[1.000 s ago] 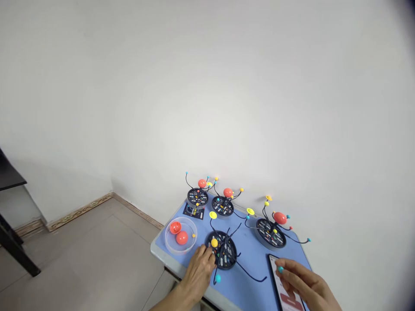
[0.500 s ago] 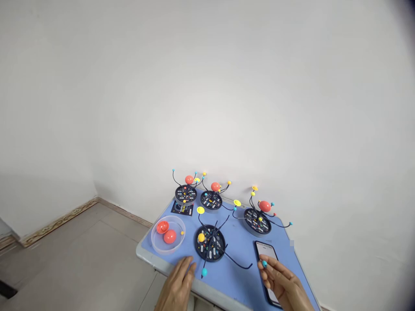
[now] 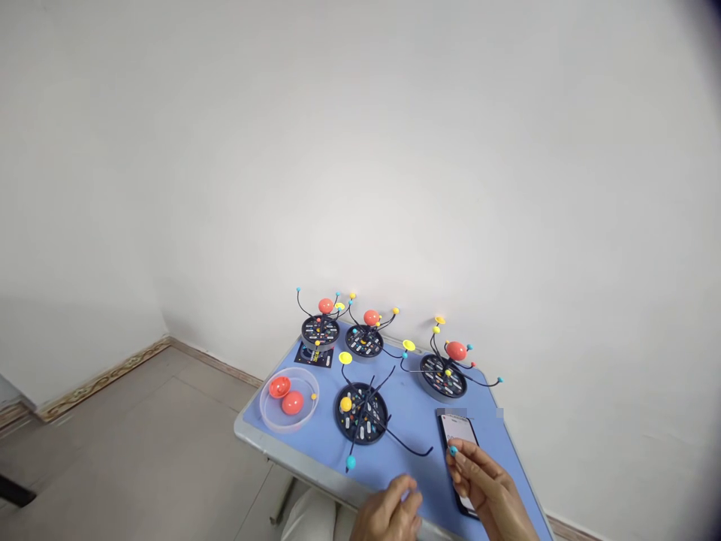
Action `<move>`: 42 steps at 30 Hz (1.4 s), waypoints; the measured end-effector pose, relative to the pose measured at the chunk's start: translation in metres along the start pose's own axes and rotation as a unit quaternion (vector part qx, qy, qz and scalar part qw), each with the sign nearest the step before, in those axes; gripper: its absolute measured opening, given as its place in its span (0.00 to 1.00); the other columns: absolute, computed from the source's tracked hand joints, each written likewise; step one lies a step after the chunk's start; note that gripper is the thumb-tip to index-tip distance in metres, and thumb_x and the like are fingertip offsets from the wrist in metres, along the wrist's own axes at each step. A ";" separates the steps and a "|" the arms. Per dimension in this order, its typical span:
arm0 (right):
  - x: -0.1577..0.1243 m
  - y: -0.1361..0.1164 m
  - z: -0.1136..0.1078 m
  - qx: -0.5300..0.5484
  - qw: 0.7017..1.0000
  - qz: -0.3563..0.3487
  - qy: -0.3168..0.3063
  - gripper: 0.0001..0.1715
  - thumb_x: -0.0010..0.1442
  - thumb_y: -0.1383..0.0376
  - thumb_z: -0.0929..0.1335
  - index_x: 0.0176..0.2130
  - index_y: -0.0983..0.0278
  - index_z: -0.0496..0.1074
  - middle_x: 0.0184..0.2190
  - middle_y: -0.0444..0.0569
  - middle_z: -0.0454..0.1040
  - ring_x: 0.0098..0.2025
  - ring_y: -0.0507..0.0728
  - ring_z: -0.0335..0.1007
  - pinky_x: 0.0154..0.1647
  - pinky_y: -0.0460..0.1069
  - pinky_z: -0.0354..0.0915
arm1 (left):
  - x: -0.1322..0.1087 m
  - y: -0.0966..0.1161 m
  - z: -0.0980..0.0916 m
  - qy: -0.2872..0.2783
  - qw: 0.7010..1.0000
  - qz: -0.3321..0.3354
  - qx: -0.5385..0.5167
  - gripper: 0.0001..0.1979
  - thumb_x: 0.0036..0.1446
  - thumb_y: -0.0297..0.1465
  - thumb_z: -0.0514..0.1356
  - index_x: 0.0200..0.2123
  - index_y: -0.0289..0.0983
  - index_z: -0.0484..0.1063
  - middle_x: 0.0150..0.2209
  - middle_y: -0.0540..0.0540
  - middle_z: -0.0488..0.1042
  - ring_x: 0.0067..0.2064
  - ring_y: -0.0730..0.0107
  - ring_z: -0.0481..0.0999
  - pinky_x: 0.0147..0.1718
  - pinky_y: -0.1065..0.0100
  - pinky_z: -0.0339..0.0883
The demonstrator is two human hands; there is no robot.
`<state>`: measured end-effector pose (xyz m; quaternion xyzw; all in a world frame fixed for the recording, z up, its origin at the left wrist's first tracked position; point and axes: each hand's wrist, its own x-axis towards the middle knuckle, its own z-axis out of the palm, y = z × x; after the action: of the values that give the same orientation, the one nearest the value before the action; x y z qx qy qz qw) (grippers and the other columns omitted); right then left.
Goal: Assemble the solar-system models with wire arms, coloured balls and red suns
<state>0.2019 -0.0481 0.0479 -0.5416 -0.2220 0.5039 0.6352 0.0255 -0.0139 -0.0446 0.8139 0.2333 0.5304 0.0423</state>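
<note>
Between the thumb and fingertips of my right hand [image 3: 484, 481] is a small blue ball [image 3: 453, 451], held above the phone. My left hand [image 3: 391, 511] is over the table's front edge with its fingers loosely bent and apart, holding nothing I can see. Nearest to both hands stands a solar system model [image 3: 362, 413] with a round black base and curved black arms. A yellow ball [image 3: 345, 404], a yellow disc [image 3: 345, 358] and a blue ball [image 3: 350, 462] are on its arms; other arm ends are bare.
Three more models, each with a red ball, stand at the back: left [image 3: 321, 330], middle [image 3: 364, 341] and right [image 3: 443, 376]. A clear round tray [image 3: 270, 421] holds red half-shells and a small orange ball. A phone [image 3: 459, 427] lies at right, a dark card [image 3: 321, 359] at back left.
My left hand has moved right along the front edge, from left of the near model toward my right hand. My right hand still holds the small blue ball. The view has shifted slightly.
</note>
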 end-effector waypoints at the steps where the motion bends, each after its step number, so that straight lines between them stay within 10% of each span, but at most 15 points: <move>1: 0.001 0.002 0.000 -0.003 1.000 -0.002 0.006 0.24 0.36 0.57 0.83 0.33 0.63 0.80 0.26 0.44 0.78 0.27 0.51 0.69 0.26 0.44 0.65 | 0.004 0.000 0.006 -0.007 0.999 -0.032 -0.025 0.15 0.66 0.25 0.48 0.48 0.35 0.72 0.45 0.37 0.79 0.36 0.67 0.82 0.34 0.71 0.76; 5: 0.007 0.010 0.000 -0.011 1.000 -0.019 -0.003 0.22 0.39 0.56 0.82 0.33 0.63 0.80 0.28 0.44 0.79 0.29 0.52 0.70 0.29 0.44 0.66 | 0.027 0.000 0.020 -0.086 0.980 -0.154 -0.092 0.19 0.66 0.26 0.48 0.58 0.33 0.67 0.56 0.33 0.73 0.52 0.59 0.78 0.46 0.63 0.76; 13: 0.011 0.014 0.002 -0.012 1.000 -0.011 -0.007 0.24 0.38 0.53 0.82 0.34 0.62 0.80 0.25 0.44 0.77 0.27 0.52 0.69 0.30 0.45 0.65 | 0.055 0.000 0.026 -0.184 0.948 -0.226 -0.125 0.18 0.64 0.25 0.50 0.54 0.34 0.71 0.52 0.35 0.76 0.48 0.55 0.80 0.47 0.58 0.75; 34: 0.019 0.007 0.005 -0.245 0.960 -0.132 -0.031 0.28 0.42 0.43 0.76 0.32 0.63 0.81 0.18 0.44 0.72 0.22 0.54 0.65 0.26 0.49 0.64 | 0.057 -0.005 0.033 -0.169 0.957 -0.192 -0.134 0.14 0.64 0.24 0.49 0.31 0.39 0.72 0.29 0.45 0.77 0.30 0.66 0.76 0.28 0.69 0.61; 42: 0.022 0.004 0.000 -0.393 0.879 -0.256 -0.080 0.18 0.58 0.49 0.69 0.38 0.59 0.80 0.29 0.50 0.76 0.26 0.56 0.70 0.25 0.48 0.67 | 0.055 -0.007 0.037 -0.157 0.955 -0.205 -0.147 0.13 0.64 0.24 0.51 0.29 0.38 0.71 0.27 0.47 0.76 0.28 0.69 0.74 0.27 0.69 0.57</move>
<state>0.2090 -0.0291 0.0386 -0.6290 -0.5828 0.2360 0.4572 0.0738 0.0220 -0.0166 0.8066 0.3048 0.4044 0.3050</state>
